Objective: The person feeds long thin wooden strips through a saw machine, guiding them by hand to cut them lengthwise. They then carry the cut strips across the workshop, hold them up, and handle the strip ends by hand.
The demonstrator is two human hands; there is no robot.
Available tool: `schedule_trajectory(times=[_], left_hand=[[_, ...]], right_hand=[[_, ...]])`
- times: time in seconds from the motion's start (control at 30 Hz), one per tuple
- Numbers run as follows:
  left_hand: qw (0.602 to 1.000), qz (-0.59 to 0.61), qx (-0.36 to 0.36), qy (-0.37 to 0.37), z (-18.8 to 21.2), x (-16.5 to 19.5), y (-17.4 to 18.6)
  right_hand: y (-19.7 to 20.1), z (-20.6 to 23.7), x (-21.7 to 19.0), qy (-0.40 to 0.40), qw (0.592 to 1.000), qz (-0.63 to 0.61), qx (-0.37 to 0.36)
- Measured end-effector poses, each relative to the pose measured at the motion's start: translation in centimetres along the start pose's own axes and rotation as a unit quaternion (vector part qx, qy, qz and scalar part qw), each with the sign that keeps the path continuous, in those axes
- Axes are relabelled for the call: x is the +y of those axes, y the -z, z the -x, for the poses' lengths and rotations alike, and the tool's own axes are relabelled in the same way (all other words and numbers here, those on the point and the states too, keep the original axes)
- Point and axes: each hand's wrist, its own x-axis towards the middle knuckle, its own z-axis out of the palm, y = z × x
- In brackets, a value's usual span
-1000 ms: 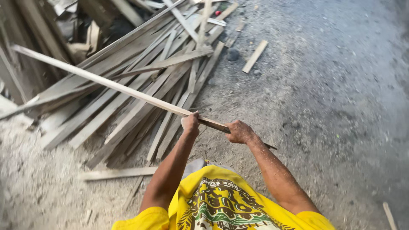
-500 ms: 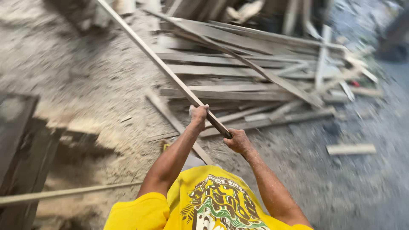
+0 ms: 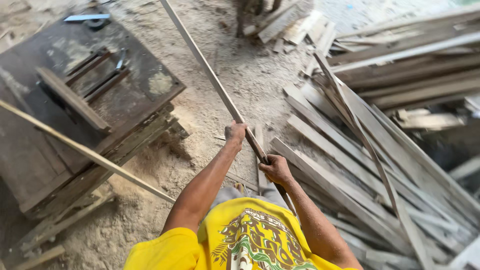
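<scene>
Over on the left sits a dark wooden saw bench, dusty, with a short batten lying across its top and a thin pale strip leaning diagonally over its front edge. Sawdust floor all around it. Moving in, the left hand is wrapped closed around the long wooden slat, gripping it further up the stick; just below, the right hand is closed tight on the same slat near its lower end, close to the yellow shirt. So the slat is up off the ground, held in both fists, angling away from the body up toward the top of the view, between the bench and the timber heap. As for progress, my read is that one slat is lifted clear of the stock and in hand, but it isn't resting on the bench; nothing shows it cut or placed. The slat itself looks narrow, thin, straight and long, pale greyish wood with rough-sawn faces. To the right, a big pile of planks lies fanned across the ground, plenty of them lying loose
</scene>
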Motion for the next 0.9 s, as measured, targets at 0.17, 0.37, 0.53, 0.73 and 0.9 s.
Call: schedule_trajectory(times=[0.17, 0.37, 0.53, 0.73, 0.9], left_hand=[[0.995, 0.041, 0.06, -0.063, -7.1, 3.9, 4.5], [0.986, 0.104, 0.113, -0.065, -17.1, 10.6, 6.8], [0.976, 0.134, 0.156, -0.076, -27.5, 17.5, 6.6], [0.944, 0.258, 0.2, -0.047, -39.5, 26.2, 6.6], [0.93, 0.306, 0.206, -0.019, -48.4, 30.9, 9.0]], right_hand=[[-2.0, -9.5, -5.7, 0.001, 0.997, 0.024, -0.071], [-2.3, -23.3, -11.2, 0.04, 0.989, 0.074, -0.123], [-0.7, -37.8, -15.8, 0.115, 0.968, 0.147, -0.168], [1.5, -52.1, -24.5, 0.168, 0.943, 0.221, -0.184], [0.3, -62.1, -29.9, 0.166, 0.934, 0.241, -0.208]])
